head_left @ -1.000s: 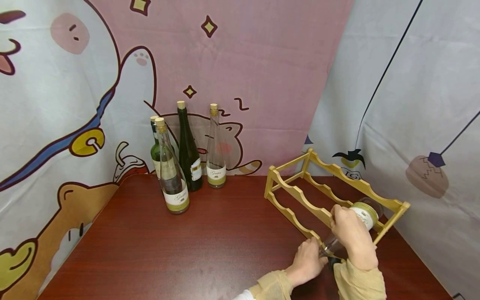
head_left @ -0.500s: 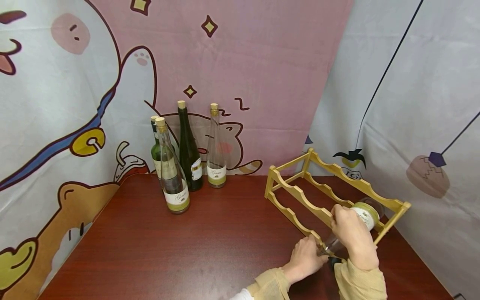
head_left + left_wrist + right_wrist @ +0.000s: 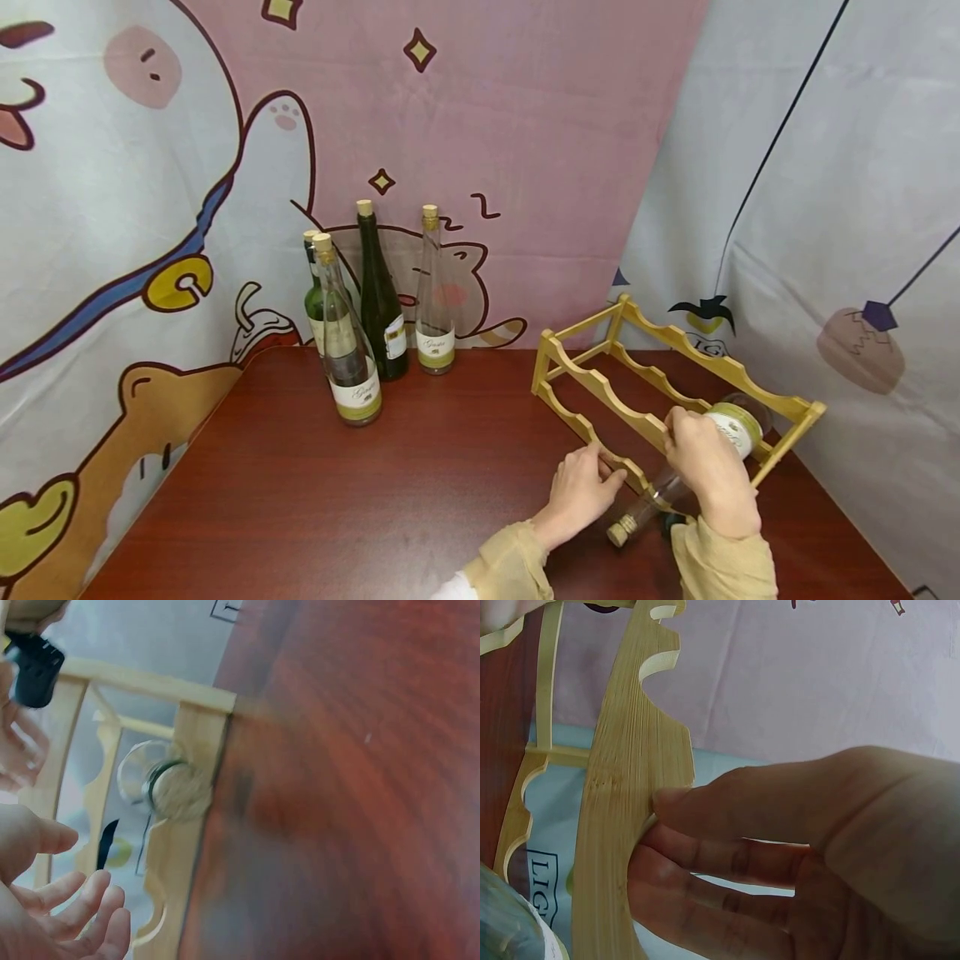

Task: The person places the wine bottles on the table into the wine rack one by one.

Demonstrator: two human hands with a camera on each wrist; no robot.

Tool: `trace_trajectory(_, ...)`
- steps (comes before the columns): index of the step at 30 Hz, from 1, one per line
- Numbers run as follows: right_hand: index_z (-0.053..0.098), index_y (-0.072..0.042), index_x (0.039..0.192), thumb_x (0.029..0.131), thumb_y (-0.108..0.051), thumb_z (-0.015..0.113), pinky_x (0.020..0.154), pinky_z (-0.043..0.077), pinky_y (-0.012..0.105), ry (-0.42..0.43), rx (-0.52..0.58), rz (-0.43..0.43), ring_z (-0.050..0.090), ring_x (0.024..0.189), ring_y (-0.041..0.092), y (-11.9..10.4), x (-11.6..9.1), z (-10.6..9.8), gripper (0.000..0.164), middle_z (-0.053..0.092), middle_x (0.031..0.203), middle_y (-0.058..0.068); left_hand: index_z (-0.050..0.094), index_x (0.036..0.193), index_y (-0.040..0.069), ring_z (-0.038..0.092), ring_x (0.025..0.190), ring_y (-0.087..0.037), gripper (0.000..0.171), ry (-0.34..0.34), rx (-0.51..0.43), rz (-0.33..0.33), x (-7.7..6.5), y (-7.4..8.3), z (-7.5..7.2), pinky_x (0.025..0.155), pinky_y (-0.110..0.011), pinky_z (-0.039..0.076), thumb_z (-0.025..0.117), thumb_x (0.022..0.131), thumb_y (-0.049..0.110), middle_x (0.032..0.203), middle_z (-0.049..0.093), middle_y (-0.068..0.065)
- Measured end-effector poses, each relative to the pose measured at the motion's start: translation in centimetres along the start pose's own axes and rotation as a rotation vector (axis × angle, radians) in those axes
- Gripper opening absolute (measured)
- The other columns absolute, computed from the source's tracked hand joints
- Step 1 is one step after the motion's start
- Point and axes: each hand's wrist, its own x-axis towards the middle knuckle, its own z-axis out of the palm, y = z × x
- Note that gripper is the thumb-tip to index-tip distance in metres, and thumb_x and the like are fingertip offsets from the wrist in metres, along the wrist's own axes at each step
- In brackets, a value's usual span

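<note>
A clear bottle (image 3: 660, 487) with a green-and-white label lies tilted in the lower tier of a wooden wine rack (image 3: 600, 385). Its cork (image 3: 180, 791) sticks out past the front rail. My left hand (image 3: 579, 492), thumb apart and fingers loosely bent, is beside the lower front rail, away from the cork; the left wrist view shows this hand (image 3: 67, 907) with nothing in it. My right hand (image 3: 708, 462) pinches the rack's upper front rail (image 3: 619, 787) at a scallop, above the bottle. The right wrist view has only part of the bottle (image 3: 510, 919) at lower left.
Several corked bottles stand at the back left: a clear one (image 3: 356, 392) in front, a dark green one (image 3: 382, 312), a green one (image 3: 313, 302) partly hidden, another clear one (image 3: 435, 317). Printed cloth (image 3: 540, 167) hangs behind the brown table (image 3: 420, 500).
My left hand has let go of the bottle's neck end and moved left and up, uncovering the cork. My right hand and the rack stay nearly where they were.
</note>
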Motion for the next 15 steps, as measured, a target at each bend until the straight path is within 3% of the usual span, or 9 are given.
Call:
trace_trajectory(5,0.055,0.003,0.077,0.076,0.004,0.062,0.054,0.044,0.042,-0.003,0.003,-0.004,0.054,0.060,0.022,0.0,0.0,0.0,0.007,0.059,0.067,0.012,0.065,0.093,0.014,0.057,0.061,-0.001,0.016,0.069,-0.033,0.035,0.6,-0.8,-1.7,0.053,-0.013,0.037,0.070,0.084,0.026,0.075,0.067,0.005)
trace_trajectory(15,0.055,0.002,0.077,0.077,0.004,0.062,0.054,0.044,0.042,-0.007,0.002,0.003,0.055,0.060,0.022,0.1,0.0,-0.1,0.007,0.059,0.068,0.012,0.065,0.093,0.014,0.063,0.066,-0.012,0.014,0.318,-0.009,0.105,2.0,-2.1,-6.0,0.058,-0.014,0.041,0.070,0.085,0.024,0.077,0.068,0.001)
